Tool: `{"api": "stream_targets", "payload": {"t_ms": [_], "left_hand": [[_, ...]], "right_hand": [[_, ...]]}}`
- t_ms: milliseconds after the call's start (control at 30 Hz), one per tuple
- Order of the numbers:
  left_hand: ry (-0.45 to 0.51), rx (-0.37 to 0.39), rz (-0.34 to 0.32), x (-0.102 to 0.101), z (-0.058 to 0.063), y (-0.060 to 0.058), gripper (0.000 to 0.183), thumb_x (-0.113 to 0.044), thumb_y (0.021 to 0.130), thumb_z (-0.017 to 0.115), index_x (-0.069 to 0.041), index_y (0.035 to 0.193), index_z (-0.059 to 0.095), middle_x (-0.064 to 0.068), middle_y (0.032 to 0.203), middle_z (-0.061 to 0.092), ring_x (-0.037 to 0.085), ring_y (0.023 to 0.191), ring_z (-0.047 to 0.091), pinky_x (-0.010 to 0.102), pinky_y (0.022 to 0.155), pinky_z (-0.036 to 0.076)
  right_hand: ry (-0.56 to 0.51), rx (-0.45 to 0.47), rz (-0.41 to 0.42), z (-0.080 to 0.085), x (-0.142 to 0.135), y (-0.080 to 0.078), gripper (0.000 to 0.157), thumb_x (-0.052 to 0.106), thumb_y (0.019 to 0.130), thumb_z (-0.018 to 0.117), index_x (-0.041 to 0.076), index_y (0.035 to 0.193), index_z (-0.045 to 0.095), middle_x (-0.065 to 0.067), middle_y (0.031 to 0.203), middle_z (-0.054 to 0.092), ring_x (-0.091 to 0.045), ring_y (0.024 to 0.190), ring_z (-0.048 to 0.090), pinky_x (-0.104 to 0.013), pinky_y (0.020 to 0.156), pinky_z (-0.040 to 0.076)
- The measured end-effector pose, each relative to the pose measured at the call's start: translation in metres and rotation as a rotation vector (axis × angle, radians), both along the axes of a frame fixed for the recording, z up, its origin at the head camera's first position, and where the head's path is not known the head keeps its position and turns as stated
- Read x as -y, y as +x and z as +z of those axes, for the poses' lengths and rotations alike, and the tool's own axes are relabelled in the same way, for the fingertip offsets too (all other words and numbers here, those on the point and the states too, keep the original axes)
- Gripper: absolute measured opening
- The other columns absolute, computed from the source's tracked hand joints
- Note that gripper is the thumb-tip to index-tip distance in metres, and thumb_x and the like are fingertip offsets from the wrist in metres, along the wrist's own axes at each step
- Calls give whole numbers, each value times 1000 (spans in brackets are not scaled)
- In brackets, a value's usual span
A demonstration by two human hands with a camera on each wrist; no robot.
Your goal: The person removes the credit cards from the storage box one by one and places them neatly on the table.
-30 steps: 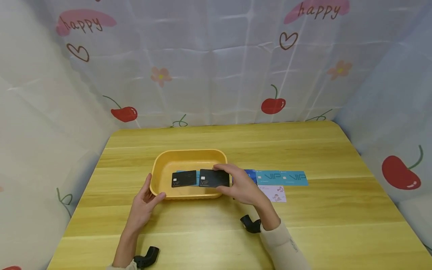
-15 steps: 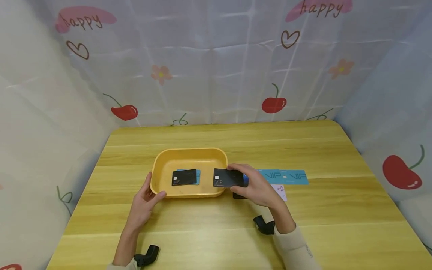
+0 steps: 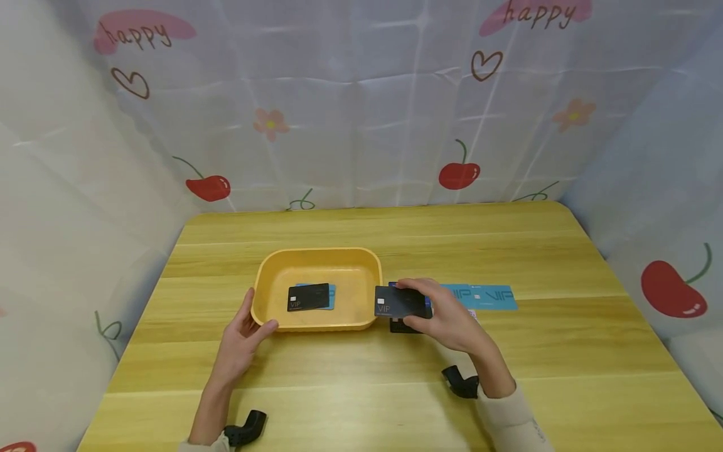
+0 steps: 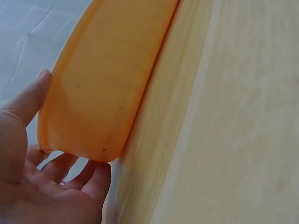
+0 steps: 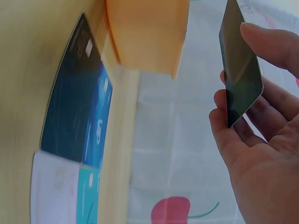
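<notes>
Head view showed a pale fabric backdrop (image 3: pixel 361 113) printed with cherries, flowers, hearts and the word "happy", standing behind and to both sides of a yellow wood-grain table (image 3: pixel 339 389). On the table sat a rounded yellow-orange plastic tray (image 3: pixel 353 282), upright. The left hand (image 3: pixel 240 345) gripped its near left corner, thumb at the rim and fingers against the end wall. The right hand (image 3: pixel 440 317) pinched a black VIP card between thumb and fingers, off the tabletop, beside the tray's right end. Each wrist carried a black angled device (image 3: pixel 246 429), with a cream sleeve (image 3: pixel 511 414) plainest on the right forearm.

The held black VIP card (image 3: pixel 398 301) hung partly in front of other cards lying on the table. Among those, the right wrist view showed another black card (image 5: pixel 70 102) alongside a deep-blue card (image 5: pixel 98 116), then a whitish card (image 5: pixel 53 186) alongside a light-blue one. Two light-blue VIP cards (image 3: pixel 497 297) lay in a row to the right, partly behind the right hand. Inside the tray, a black card (image 3: pixel 307 297) overlapped a light-blue card (image 3: pixel 332 298). Smallest was the silvery chip (image 3: pixel 381 302) on the held card.
</notes>
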State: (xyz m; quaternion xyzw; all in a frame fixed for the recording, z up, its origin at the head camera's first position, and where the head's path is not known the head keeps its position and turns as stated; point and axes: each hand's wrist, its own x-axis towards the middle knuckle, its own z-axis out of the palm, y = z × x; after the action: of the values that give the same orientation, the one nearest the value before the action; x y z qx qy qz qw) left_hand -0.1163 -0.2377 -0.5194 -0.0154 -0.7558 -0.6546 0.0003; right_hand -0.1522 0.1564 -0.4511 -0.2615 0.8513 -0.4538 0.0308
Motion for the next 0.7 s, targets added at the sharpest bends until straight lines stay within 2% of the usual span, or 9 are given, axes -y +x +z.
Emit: {"api": "stream_targets", "payload": {"t_ms": [500,700], "left_hand": [[0,-13,-7,1,0,0,86,-11,97,65,-4,158,5,13,163,4,33,145,21,14,101,37],[5,-12,-7,2,0,0,87,-11,97,65,-5,158,5,12,164,4,33,145,20,14,101,36]], "right_hand": [[76,22,-78,-14,-33,13,59,5,83,79,7,138,57,-10,137,55,-36,126,48,-57,97,44],[113,-8,-98,-17,-54,18,59,4,83,80,8,137,57,-9,135,56,-34,123,50,-56,93,47]]}}
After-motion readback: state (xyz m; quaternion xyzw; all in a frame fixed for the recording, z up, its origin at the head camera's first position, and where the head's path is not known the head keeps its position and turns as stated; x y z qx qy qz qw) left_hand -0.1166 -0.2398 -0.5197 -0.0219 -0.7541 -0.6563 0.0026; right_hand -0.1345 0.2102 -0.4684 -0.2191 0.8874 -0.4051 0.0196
